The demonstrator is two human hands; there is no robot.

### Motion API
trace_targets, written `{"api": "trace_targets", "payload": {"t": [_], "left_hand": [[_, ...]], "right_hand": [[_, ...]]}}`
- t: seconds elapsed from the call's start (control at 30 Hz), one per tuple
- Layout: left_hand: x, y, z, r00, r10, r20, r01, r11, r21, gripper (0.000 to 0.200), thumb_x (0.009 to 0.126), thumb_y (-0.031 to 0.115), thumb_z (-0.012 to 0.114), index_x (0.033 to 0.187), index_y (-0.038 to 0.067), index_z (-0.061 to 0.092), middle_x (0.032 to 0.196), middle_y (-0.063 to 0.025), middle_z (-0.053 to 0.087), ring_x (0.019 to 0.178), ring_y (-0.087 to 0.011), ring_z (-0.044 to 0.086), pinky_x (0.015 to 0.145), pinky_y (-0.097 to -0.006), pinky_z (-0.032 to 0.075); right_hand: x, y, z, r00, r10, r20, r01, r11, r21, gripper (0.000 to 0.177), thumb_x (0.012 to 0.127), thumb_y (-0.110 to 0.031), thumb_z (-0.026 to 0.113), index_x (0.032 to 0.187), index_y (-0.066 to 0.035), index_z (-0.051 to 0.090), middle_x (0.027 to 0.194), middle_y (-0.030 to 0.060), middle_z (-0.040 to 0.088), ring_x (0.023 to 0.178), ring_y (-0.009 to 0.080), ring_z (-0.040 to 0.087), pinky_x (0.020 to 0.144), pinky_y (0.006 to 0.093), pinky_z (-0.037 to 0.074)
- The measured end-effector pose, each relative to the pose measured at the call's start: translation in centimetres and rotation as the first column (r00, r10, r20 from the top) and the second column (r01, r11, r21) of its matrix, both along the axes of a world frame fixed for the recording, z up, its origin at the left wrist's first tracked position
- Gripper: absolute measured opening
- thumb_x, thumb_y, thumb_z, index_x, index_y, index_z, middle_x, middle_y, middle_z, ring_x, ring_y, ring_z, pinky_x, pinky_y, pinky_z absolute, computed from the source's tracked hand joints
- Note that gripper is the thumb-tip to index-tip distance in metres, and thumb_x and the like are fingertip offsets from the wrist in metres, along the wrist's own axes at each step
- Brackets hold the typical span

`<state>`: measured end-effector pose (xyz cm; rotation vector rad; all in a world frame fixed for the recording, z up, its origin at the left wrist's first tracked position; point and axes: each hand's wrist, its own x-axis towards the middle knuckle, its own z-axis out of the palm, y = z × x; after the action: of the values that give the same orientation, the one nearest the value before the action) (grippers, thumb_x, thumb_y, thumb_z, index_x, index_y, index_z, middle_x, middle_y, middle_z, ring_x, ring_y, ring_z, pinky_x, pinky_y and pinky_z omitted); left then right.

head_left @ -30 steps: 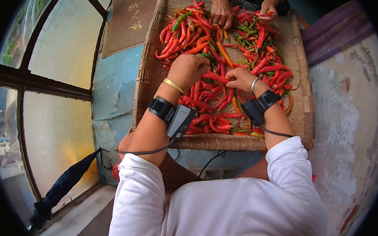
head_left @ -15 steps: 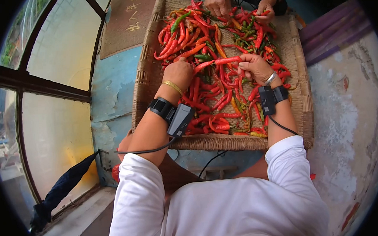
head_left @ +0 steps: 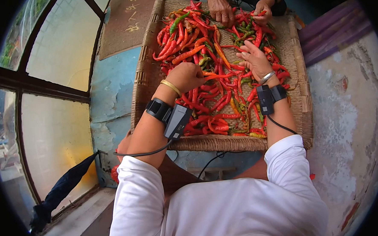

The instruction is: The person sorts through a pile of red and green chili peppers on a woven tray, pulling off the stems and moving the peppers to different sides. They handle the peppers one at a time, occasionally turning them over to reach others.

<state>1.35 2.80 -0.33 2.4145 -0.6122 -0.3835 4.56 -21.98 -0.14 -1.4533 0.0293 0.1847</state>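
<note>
My left hand (head_left: 186, 77) is closed over the left side of the pile, palm down. A red-orange chili pepper (head_left: 214, 77) sticks out from its fingertips to the right; the held end is hidden by the fingers. My right hand (head_left: 255, 63) hovers above the right part of the pile, fingers spread, with nothing in them. Beneath both hands lie many chili peppers, mostly red, some orange and green, heaped in a woven tray (head_left: 301, 108). A long green chili (head_left: 179, 21) rests on top at the upper left.
Across the tray, another person's hand (head_left: 221, 9) reaches into the peppers, and that person's other hand (head_left: 264, 12) holds a red chili. A window (head_left: 57, 137) and a folded dark umbrella (head_left: 66, 184) are on the left. A worn wall (head_left: 346, 97) is on the right.
Both hands held a red chili stretched between them; now my right hand has let go and opened, moving slightly up. My left hand has shifted a little right and down.
</note>
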Motion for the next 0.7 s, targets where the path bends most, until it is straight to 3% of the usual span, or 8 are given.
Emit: {"api": "trace_targets", "payload": {"t": [0.07,0.1,0.2,0.3,0.37,0.47,0.63,0.7], "left_hand": [[0.1,0.2,0.3,1.0,0.006,-0.015,-0.006,0.999,-0.047,0.018,0.069,0.019,0.062,0.079,0.004,0.062,0.07,-0.0117,0.061,0.066,-0.0238,0.058,0.062,-0.033,0.046],[0.1,0.2,0.5,1.0,0.011,-0.029,-0.014,0.995,-0.097,0.016,0.07,0.014,0.063,0.079,0.002,0.061,0.069,-0.0101,0.06,0.064,-0.0196,0.058,0.06,-0.0297,0.046],[0.1,0.2,1.0,0.987,0.018,-0.157,-0.054,0.972,-0.229,0.013,0.073,0.011,0.062,0.081,0.001,0.06,0.069,-0.0063,0.06,0.064,-0.0129,0.056,0.06,-0.0259,0.045],[0.2,0.2,0.8,0.975,0.024,-0.221,-0.089,0.953,-0.29,0.013,0.075,0.01,0.061,0.083,-0.001,0.059,0.07,-0.0032,0.06,0.064,-0.0089,0.054,0.059,-0.0231,0.044],[0.2,0.2,0.6,0.976,0.024,-0.217,-0.092,0.947,-0.309,0.013,0.076,0.01,0.061,0.083,-0.001,0.059,0.07,-0.0029,0.06,0.064,-0.0087,0.054,0.059,-0.0228,0.044],[0.2,0.2,0.7,0.963,0.026,-0.268,-0.123,0.928,-0.352,0.014,0.078,0.012,0.059,0.083,-0.001,0.059,0.069,-0.0026,0.06,0.063,-0.0086,0.054,0.059,-0.0228,0.045],[-0.1,0.5,1.9,0.887,0.001,-0.462,-0.206,0.896,-0.393,0.017,0.081,0.015,0.057,0.084,-0.002,0.058,0.068,-0.0032,0.059,0.061,-0.0089,0.053,0.057,-0.0237,0.045],[0.8,1.3,-0.1,0.969,0.183,-0.166,-0.227,0.927,-0.3,0.019,0.082,0.016,0.056,0.084,-0.002,0.059,0.067,-0.004,0.059,0.061,-0.0092,0.053,0.057,-0.0249,0.045]], "right_hand": [[-0.5,0.7,0.3,0.982,0.164,-0.097,-0.185,0.94,-0.286,0.044,0.082,-0.014,0.055,0.12,0.003,0.041,0.106,0.0114,0.052,0.081,0.0121,0.057,0.058,0.0191,0.047],[-0.5,1.1,-0.3,0.963,0.248,-0.107,-0.269,0.92,-0.285,0.037,0.082,-0.018,0.055,0.113,0.002,0.05,0.092,0.0065,0.058,0.076,0.009,0.057,0.054,0.0177,0.045],[-1.1,2.3,-0.9,0.928,0.338,-0.159,-0.373,0.857,-0.355,0.035,0.082,-0.019,0.056,0.111,0.0,0.052,0.085,0.0039,0.059,0.072,0.0077,0.057,0.051,0.0169,0.044],[-1.8,2.7,-0.8,0.907,0.381,-0.18,-0.417,0.872,-0.257,0.031,0.083,-0.021,0.056,0.107,-0.001,0.054,0.081,0.004,0.06,0.066,0.0078,0.057,0.05,0.0179,0.043],[-2.2,2.3,-1.4,0.889,0.411,-0.201,-0.371,0.905,0.208,0.027,0.082,-0.021,0.057,0.102,-0.003,0.056,0.076,0.0037,0.061,0.06,0.0074,0.057,0.049,0.0185,0.043],[-2.8,2.9,-1.2,0.899,0.411,-0.15,-0.314,0.845,0.433,0.023,0.081,-0.02,0.058,0.097,-0.004,0.057,0.072,0.004,0.061,0.057,0.0066,0.056,0.048,0.018,0.043],[-2.8,3.3,-1.1,0.931,0.327,-0.164,-0.286,0.93,0.228,0.019,0.081,-0.018,0.058,0.093,-0.003,0.057,0.068,0.004,0.06,0.05,0.0056,0.054,0.041,0.0169,0.041],[-2.3,2.6,-0.8,0.938,0.294,-0.181,-0.27,0.952,0.147,0.018,0.081,-0.017,0.058,0.091,-0.002,0.057,0.066,0.0036,0.06,0.047,0.0053,0.053,0.039,0.0169,0.04]]}}
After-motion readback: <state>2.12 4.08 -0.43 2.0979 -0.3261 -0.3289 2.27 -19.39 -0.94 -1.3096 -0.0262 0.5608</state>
